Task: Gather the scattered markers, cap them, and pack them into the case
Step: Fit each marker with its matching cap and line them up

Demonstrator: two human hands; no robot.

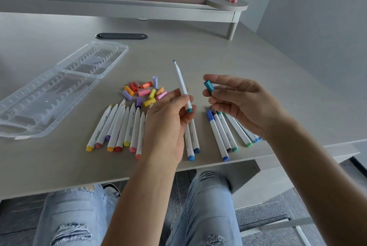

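My left hand [168, 120] grips an uncapped teal marker [181, 83] by its lower end, tip pointing up and away. My right hand [238, 102] pinches a teal cap [209, 86] between thumb and fingers, a short gap right of the marker. Several uncapped white markers [121, 126] lie side by side on the desk at left. Several capped markers [226, 130] lie under my right hand. A heap of loose coloured caps [144, 92] sits beyond the uncapped row. The clear plastic case [59, 86] lies open and empty at left.
The grey desk [218, 51] has its front edge just below the markers. A dark cable slot [121, 36] is set in the desk behind the case. A raised shelf [226, 5] at the back carries one pink cap [232, 0]. My knees show under the desk.
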